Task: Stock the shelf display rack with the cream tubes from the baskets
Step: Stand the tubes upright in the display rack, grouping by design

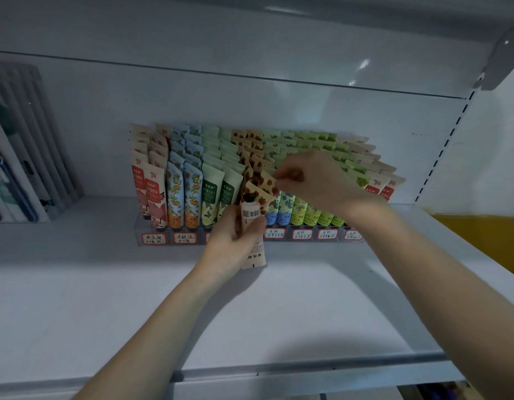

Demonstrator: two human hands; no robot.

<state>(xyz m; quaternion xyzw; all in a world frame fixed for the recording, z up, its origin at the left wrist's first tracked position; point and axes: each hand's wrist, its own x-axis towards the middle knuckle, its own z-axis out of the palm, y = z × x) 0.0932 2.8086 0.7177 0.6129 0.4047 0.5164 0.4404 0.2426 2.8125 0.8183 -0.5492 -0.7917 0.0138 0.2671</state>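
- Worn on the head: one wide-angle view, aimed forward and slightly down into a white metal shelf (250, 313).
- Faces the glossy white back panel (250, 105) nearly square-on, with the clear plastic display rack (163, 241) of colourful printed cream tubes (174, 192) just above mid-frame.
- Set close: forearms rise from the bottom edge, left hand (229, 241) and right hand (316, 180) near centre.
- Takes in the grey underside of the upper shelf (221, 21) along the top and the grey front lip (307, 362) low down.

white shelf (163, 298) has the clear display rack (160, 239) packed with cream tubes (174, 194) at the back, grey ribbed organizer (33, 140) far left
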